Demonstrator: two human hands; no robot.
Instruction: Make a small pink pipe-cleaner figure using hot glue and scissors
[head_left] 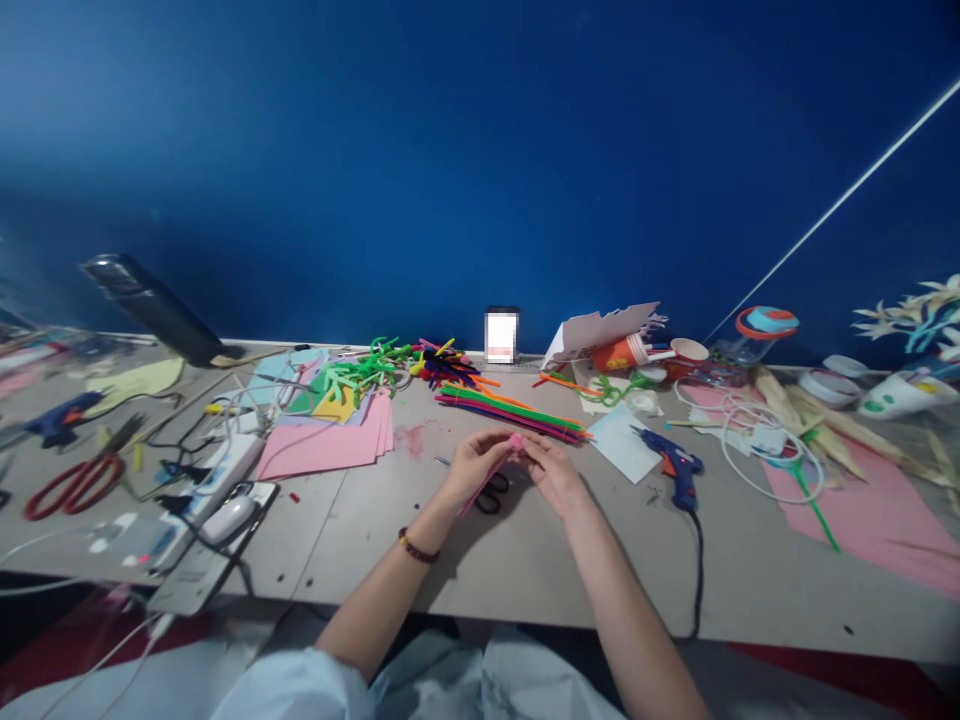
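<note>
My left hand [476, 465] and my right hand [551, 472] meet over the middle of the table. Both pinch a small pink pipe cleaner [516, 441], bunched up at the fingertips. A thin pink length of it slants down below my left hand. Under the hands lies a pair of black-handled scissors [493, 493], partly hidden by my left hand. Just beyond my fingers is a bundle of green, purple and red pipe cleaners [517, 412]. A blue hot glue gun [679, 465] rests to the right, near a pale blue sheet [625, 444].
Pink paper [322, 447] and a heap of green pipe cleaners [375, 370] are at left. Further left lie a power strip [206, 495], a phone [191, 575] and red-handled scissors [75, 487]. A lit screen [501, 336] stands against the blue wall. A coiled white cable [772, 490] lies right.
</note>
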